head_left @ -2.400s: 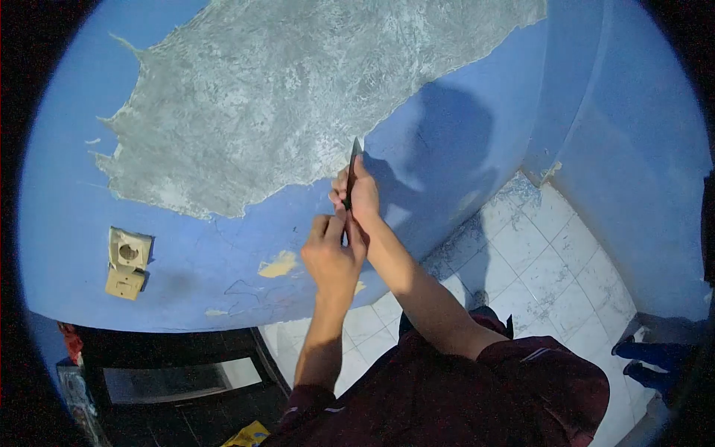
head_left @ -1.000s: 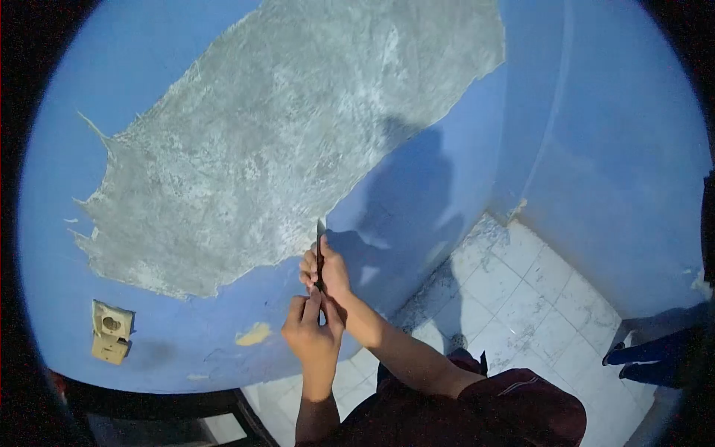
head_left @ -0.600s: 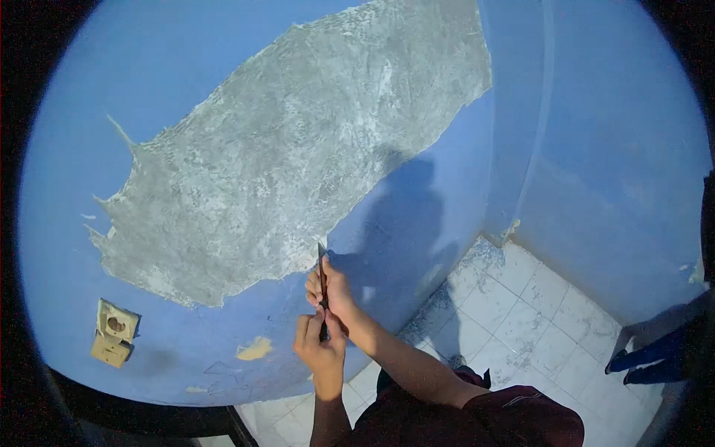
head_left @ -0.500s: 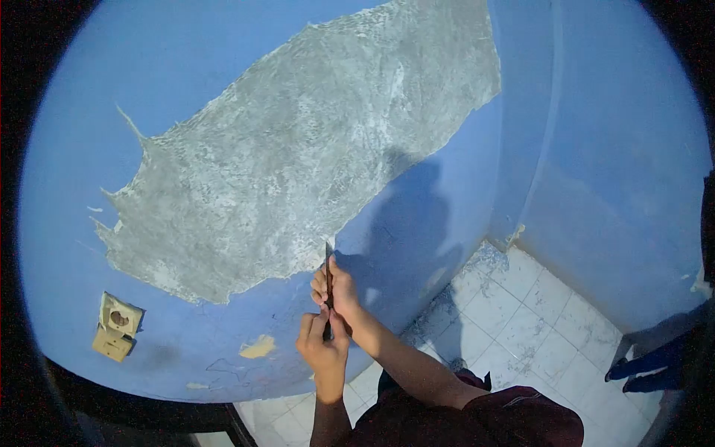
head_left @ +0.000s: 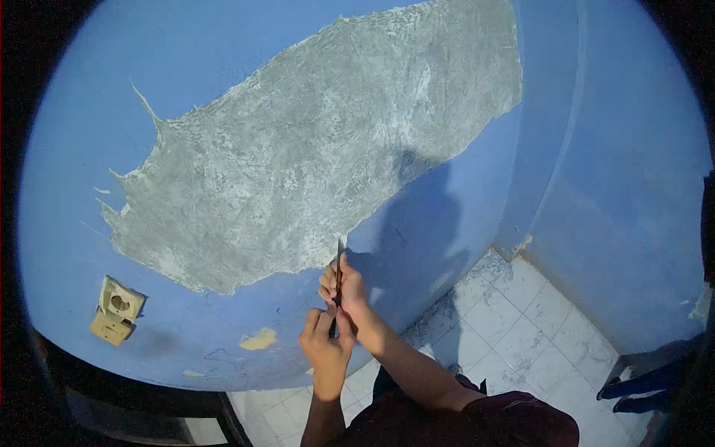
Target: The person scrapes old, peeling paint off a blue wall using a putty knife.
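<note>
A thin, dark-handled blade stands upright between my hands, its tip at the lower edge of a bare grey patch on the blue wall. My right hand is closed around the middle of the tool, its fingers near the blade. Lower down, my left hand pinches the dark handle end. The two hands are close together. Some peeled paint shows at the edge beside the tip.
An open, yellowed wall socket is at the left. A yellowish spot marks the lower wall. White floor tiles show debris and marks near the corner. At the right edge are dark-clad legs of another person.
The view has shifted slightly, so the patch appears farther right. Both hands keep their grip on the tool, with its tip still at the patch edge.
</note>
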Demonstrator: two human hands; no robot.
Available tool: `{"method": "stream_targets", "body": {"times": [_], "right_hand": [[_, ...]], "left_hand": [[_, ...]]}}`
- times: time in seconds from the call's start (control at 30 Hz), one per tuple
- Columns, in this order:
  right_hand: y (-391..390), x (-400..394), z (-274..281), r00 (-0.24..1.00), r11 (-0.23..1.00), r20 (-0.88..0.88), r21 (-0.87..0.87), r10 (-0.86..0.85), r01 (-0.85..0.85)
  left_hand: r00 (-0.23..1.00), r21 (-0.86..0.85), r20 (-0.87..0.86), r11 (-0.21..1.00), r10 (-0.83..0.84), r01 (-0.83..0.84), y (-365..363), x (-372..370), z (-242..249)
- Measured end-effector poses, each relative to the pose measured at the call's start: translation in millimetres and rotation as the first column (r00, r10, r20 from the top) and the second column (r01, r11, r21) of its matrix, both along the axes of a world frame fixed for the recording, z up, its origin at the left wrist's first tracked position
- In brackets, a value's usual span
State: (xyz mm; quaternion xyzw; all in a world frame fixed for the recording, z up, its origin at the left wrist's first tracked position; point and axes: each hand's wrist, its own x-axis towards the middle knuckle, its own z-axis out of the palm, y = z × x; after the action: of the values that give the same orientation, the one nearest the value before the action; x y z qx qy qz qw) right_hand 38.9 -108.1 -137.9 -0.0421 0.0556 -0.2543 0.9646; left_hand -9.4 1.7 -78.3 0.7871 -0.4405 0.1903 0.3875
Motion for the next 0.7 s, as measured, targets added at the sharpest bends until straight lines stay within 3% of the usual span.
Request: {"method": "stream_targets", "body": {"times": [0.1,0.33,0.53,0.7], "right_hand": [[2.8,-3.1,5.0,0.998,1.000,0.065,-0.006,-0.006,0.006],[6.3,-9.0,38.5,0.972,1.000,-0.232,-0.017,-0.020,0.016],[4.2,-5.9,53.7,0.975,0.985,-0.211,0.137,-0.070,0.101],[2.7,-2.1,37.3,0.987,0.990,-0.143,0.110,-0.076,0.092]], "left_hand": [[1.000,-0.008,0.012,1.000,0.003,-0.003,-2.8,2.1,5.9],[1.000,0.027,-0.007,1.000,0.016,-0.016,-3.5,12.7,23.9],[1.000,0.112,0.002,0.994,-0.004,0.003,-13.1,19.6,44.6],[0.999,0.075,0.012,0.996,0.040,-0.041,-12.9,10.9,32.1]]}}
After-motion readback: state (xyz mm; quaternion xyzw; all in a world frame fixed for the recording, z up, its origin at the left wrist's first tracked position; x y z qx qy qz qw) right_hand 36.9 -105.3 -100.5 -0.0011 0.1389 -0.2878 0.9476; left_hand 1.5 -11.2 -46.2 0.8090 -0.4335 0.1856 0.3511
